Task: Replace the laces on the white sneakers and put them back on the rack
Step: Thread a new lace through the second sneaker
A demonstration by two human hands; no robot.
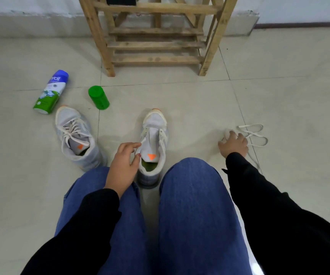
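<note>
Two white sneakers stand on the tiled floor, toes pointing away from me. The left sneaker (77,135) is laced. The middle sneaker (153,143) sits between my knees with bare eyelets and its tongue showing. My left hand (123,165) holds that sneaker's collar at its left side, thumb inside the opening. Out to the right, my right hand (234,143) lies on the floor over a bunched white lace (255,135), fingers curled onto it; the lace's loops spread out past the fingers. The wooden rack (156,44) stands straight ahead.
A blue, white and green spray can (51,92) lies on its side at the left, its green cap (98,97) lying loose nearby. My knees in blue jeans fill the foreground. A low step and the wall run behind the rack.
</note>
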